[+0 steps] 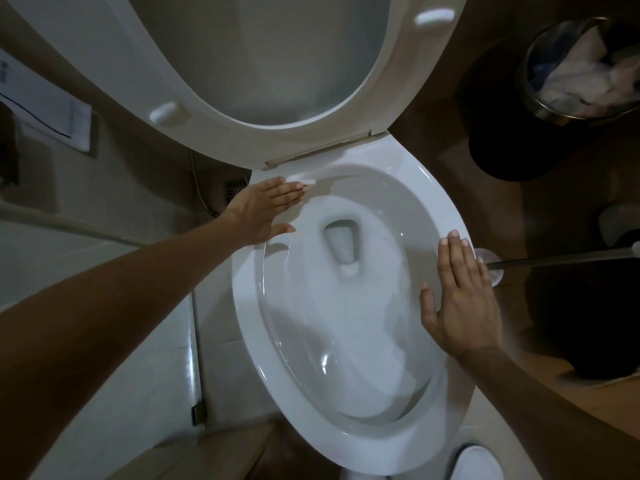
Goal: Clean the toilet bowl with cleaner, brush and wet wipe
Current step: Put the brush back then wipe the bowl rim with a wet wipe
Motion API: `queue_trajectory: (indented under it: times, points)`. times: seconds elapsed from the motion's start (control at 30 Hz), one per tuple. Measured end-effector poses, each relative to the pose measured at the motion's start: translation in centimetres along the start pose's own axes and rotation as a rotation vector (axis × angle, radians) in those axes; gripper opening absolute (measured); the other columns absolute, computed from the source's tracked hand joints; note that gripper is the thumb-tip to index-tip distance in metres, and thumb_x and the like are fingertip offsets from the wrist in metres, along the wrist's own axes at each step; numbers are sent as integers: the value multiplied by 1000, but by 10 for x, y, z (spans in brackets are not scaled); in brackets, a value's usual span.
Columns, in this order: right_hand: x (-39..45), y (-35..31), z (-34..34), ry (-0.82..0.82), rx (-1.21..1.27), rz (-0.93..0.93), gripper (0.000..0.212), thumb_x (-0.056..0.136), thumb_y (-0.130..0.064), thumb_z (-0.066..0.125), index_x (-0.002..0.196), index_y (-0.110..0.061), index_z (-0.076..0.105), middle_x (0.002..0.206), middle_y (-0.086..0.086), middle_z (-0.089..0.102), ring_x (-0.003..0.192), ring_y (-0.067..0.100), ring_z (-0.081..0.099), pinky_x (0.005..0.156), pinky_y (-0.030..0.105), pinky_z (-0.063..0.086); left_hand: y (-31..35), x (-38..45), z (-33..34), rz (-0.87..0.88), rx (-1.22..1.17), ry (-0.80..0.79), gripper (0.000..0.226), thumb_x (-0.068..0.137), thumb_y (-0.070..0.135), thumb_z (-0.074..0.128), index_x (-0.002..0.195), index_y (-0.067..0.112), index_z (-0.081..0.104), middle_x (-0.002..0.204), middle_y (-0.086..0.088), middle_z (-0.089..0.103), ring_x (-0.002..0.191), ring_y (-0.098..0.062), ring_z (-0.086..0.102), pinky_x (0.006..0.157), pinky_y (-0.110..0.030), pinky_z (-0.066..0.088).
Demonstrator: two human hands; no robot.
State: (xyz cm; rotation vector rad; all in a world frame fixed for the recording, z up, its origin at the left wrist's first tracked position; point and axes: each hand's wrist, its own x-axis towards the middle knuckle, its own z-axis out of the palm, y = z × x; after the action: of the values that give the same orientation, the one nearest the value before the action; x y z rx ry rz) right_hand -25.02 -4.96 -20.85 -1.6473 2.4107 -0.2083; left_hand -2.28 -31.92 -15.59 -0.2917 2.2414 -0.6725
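The white toilet bowl (433,188) fills the middle of the head view, with its seat and lid (221,98) raised. My left hand (263,211) lies flat on the rim at the back left, fingers together. A small white wet wipe (306,182) shows under its fingertips, pressed to the rim. My right hand (462,299) rests flat on the right side of the rim, fingers straight, holding nothing. A toilet brush (561,258) with a dark metal handle lies to the right of the bowl, its clear round end just past my right fingertips. No cleaner bottle is clearly visible.
A round metal bin (540,105) full of crumpled paper stands at the top right on the brown floor. A floor drain (235,188) and a thin hose (201,192) are left of the bowl. A white rounded object (474,462) sits at the bottom edge.
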Motion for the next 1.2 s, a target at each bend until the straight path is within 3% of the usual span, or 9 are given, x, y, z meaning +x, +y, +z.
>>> queue_trajectory:
  times: [0.37, 0.57, 0.63, 0.77, 0.93, 1.07, 1.2]
  points:
    - [0, -1, -1, 4, 6, -3, 72, 89, -38, 32, 153, -6, 17, 161, 8, 10, 148, 20, 9, 120, 42, 15, -11, 18, -20, -5, 38, 72, 66, 96, 53, -3, 143, 13, -28, 153, 2, -30, 141, -14, -26, 114, -39, -15]
    - [0, 0, -1, -2, 1, -7, 74, 88, -39, 30, 153, -6, 17, 161, 9, 10, 148, 21, 9, 119, 43, 15, 2, -32, 4, -1, -151, -37, 67, 94, 53, -7, 145, 13, -22, 152, -4, -28, 141, -18, -25, 117, -45, -12]
    - [0, 0, -1, 0, 1, -6, 75, 88, -40, 30, 153, -6, 17, 161, 9, 10, 148, 22, 10, 119, 43, 15, 12, -51, 12, 23, -248, -46, 70, 89, 54, -14, 145, 13, -19, 151, -6, -25, 142, -18, -22, 117, -45, -10]
    - [0, 0, -2, -3, 1, -5, 75, 88, -41, 28, 153, -7, 16, 161, 9, 10, 148, 22, 11, 119, 44, 15, 22, -72, 19, 67, -349, -48, 99, 67, 56, -44, 150, 15, -6, 159, -3, -6, 145, -16, -13, 117, -44, -10]
    - [0, 1, 0, 6, -3, -6, 75, 87, -41, 29, 153, -6, 17, 161, 9, 11, 148, 22, 12, 119, 45, 18, 8, -56, 11, 71, -189, -46, 67, 93, 54, -8, 150, 18, -11, 157, -2, -17, 143, -15, -20, 117, -47, -10]
    - [0, 0, 0, 19, 3, -11, 74, 88, -42, 27, 153, -6, 17, 160, 9, 11, 148, 22, 12, 119, 45, 18, 10, -47, 8, 20, -188, -67, 65, 95, 53, -5, 148, 16, -16, 156, -3, -22, 142, -17, -23, 117, -47, -10]
    - [0, 0, 1, 26, 9, -16, 74, 89, -41, 29, 153, -6, 17, 160, 9, 11, 148, 22, 12, 119, 44, 16, 36, -66, 17, -11, -333, -96, 71, 93, 57, -6, 151, 15, -6, 159, -6, -10, 144, -18, -17, 117, -49, -5]
